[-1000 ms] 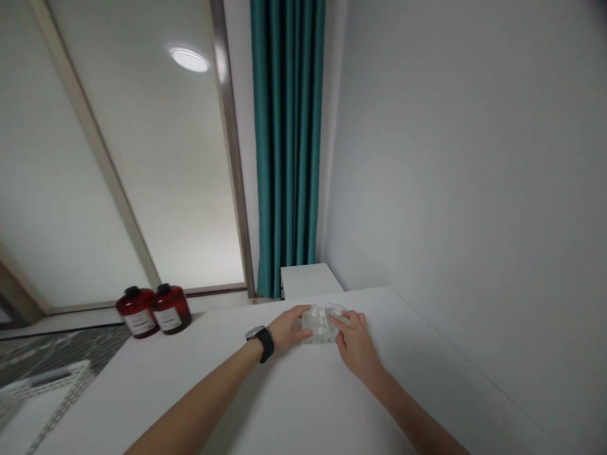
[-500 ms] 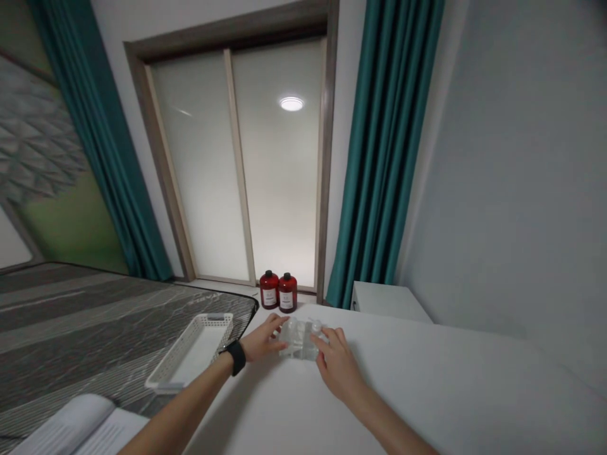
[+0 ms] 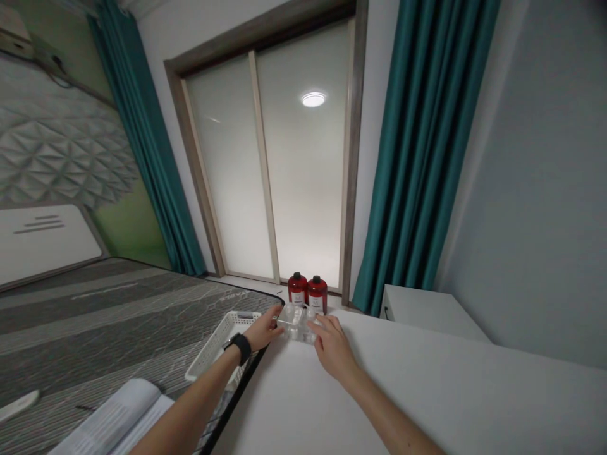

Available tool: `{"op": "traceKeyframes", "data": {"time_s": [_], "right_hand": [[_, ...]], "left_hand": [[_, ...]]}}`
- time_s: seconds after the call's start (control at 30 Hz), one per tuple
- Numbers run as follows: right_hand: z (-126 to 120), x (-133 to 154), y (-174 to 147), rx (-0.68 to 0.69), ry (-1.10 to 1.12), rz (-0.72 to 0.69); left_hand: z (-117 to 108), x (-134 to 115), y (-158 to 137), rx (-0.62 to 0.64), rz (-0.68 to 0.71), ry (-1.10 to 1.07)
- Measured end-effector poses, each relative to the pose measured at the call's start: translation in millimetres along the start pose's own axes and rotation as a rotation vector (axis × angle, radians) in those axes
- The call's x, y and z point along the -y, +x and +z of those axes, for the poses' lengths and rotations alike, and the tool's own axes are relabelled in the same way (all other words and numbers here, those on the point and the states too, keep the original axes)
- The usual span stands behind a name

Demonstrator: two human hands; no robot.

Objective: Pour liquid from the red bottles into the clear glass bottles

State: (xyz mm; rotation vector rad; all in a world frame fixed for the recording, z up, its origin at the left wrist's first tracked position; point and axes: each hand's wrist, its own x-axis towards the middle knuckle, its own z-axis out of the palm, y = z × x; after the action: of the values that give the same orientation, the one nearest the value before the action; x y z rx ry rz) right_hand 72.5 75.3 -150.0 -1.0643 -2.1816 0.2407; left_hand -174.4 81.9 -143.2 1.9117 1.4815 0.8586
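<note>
A clear plastic container (image 3: pixel 294 323) with rounded, see-through parts is at the far edge of the white table (image 3: pixel 303 398). Its exact kind is hard to make out. My left hand (image 3: pixel 263 328), with a black watch on the wrist, grips its left end between thumb and fingers. At the right end, my right hand (image 3: pixel 334 347) holds it with bent fingers. Just behind the container stand two dark red bottles (image 3: pixel 297 287) with black caps and white labels, side by side; the container partly covers their lower parts.
Left of the table is a bed (image 3: pixel 142 316) with a grey striped cover. On it lie a white perforated basket (image 3: pixel 208 354), an open book (image 3: pixel 118 411) and a white object (image 3: pixel 19 404). A white cabinet (image 3: pixel 431 313) stands beyond the table, near teal curtains (image 3: pixel 427 145).
My view has turned left and now shows more of the bed. Both hands have moved the clear container forward, closer to the red bottles.
</note>
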Motion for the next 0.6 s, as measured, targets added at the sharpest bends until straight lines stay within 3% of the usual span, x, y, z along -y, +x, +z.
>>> {"op": "traceKeyframes", "data": {"time_s": [0.23,0.6], "right_hand": [[5,-6,3,0.024,0.022,-0.001],[10,5,9,0.041,-0.03,-0.014]], "left_hand": [[1,17,7,-0.042,-0.072,0.083],[-8,15,8,-0.009,-0.077,0.086]]}}
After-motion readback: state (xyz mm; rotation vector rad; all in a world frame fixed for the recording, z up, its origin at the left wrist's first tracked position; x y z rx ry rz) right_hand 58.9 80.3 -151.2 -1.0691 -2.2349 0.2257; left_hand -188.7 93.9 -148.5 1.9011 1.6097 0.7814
